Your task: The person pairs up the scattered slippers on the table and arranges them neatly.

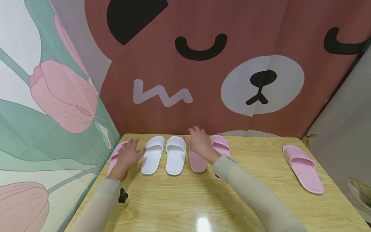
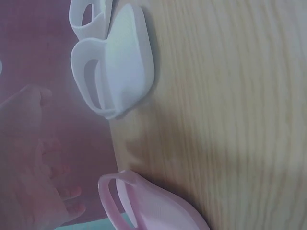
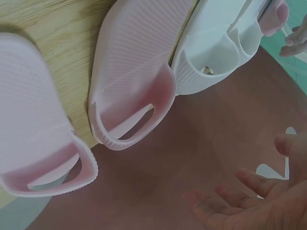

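Note:
Two white slippers (image 1: 152,156) (image 1: 175,156) lie side by side at the table's back edge. My left hand (image 1: 128,158) hovers with spread fingers between the left white slipper and a pink slipper (image 1: 115,156) at the far left; in the left wrist view a gap shows between the hand (image 2: 36,163) and the white slipper (image 2: 129,62). Over the pink slipper (image 1: 198,162) right of the white pair, my right hand (image 1: 200,141) is raised, fingers loosely extended, holding nothing; the right wrist view shows this hand (image 3: 259,199) apart from the slippers. Another pink slipper (image 1: 221,145) stands just to its right.
A single pink slipper (image 1: 303,169) lies at the table's right side, toes toward the back. Behind the wooden table (image 1: 174,203) hangs a brown curtain with a bear face (image 1: 162,122), and a tulip-patterned curtain (image 1: 63,96) hangs at the left.

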Demonstrator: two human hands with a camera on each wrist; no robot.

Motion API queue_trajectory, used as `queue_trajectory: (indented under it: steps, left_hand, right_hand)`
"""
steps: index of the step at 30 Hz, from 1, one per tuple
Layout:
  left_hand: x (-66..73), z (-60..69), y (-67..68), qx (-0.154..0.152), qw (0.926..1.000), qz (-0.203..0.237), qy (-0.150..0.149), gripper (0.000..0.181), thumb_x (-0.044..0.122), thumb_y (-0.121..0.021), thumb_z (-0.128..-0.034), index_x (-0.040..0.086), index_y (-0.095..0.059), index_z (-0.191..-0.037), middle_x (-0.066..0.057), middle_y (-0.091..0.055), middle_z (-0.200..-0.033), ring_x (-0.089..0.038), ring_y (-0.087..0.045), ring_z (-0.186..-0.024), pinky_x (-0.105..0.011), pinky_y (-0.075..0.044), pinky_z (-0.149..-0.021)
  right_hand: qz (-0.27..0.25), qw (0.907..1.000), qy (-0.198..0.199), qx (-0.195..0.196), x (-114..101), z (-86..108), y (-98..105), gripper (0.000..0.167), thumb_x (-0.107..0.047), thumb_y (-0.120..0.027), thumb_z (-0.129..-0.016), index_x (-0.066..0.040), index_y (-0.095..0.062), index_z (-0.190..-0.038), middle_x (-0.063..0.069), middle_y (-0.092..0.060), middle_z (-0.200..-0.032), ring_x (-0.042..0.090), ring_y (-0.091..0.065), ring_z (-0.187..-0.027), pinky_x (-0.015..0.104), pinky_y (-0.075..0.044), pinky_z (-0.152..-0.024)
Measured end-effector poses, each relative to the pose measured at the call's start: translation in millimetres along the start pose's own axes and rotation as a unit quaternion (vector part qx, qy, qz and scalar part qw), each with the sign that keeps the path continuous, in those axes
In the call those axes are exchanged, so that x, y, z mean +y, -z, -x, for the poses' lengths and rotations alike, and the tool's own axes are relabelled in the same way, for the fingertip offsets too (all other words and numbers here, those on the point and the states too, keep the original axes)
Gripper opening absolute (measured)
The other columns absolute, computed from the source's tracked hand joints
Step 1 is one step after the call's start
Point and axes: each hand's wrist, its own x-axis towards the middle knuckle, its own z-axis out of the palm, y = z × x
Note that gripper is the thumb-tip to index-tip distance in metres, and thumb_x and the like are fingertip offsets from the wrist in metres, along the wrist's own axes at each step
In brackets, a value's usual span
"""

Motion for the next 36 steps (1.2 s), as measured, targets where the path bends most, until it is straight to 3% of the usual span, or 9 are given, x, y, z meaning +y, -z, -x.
queue_trajectory:
  steps: [14,27,36]
  left_hand:
    - [-13.2,2.3,4.0,0.004,1.0000,0.001,0.001,0.076,0.053,-0.048,-0.1002,0.001,-0.035,-0.154,-0.032,-0.025,-0.158,-0.057,-0.022,-0.140,-0.075,-0.020,-0.108]
    - [-22.5,1.0,6.6,-0.006,0.9997,0.021,0.015,0.075,0.049,-0.052,-0.1000,0.002,-0.031,-0.155,-0.030,-0.019,-0.161,-0.056,-0.017,-0.143,-0.074,-0.013,-0.111]
    - [-34.1,-1.8,3.0,-0.015,0.9993,0.023,0.027,0.078,0.052,-0.052,-0.0989,0.003,-0.029,-0.156,-0.028,-0.018,-0.162,-0.057,-0.016,-0.142,-0.075,-0.015,-0.109]
  right_hand:
    - [0.008,0.9996,0.018,0.020,20,14.5,11,0.062,-0.049,-0.057,-0.099,-0.010,-0.051,-0.147,0.017,-0.043,-0.155,0.044,-0.042,-0.138,0.058,-0.039,-0.110]
    - [-0.004,0.9996,0.012,0.023,44,24.0,20,0.061,-0.047,-0.057,-0.100,-0.009,-0.051,-0.147,0.019,-0.041,-0.156,0.045,-0.039,-0.141,0.061,-0.031,-0.114]
    - [0.006,0.9995,0.006,0.031,57,31.8,27,0.061,-0.047,-0.056,-0.100,-0.008,-0.051,-0.146,0.020,-0.041,-0.156,0.045,-0.039,-0.141,0.061,-0.031,-0.114]
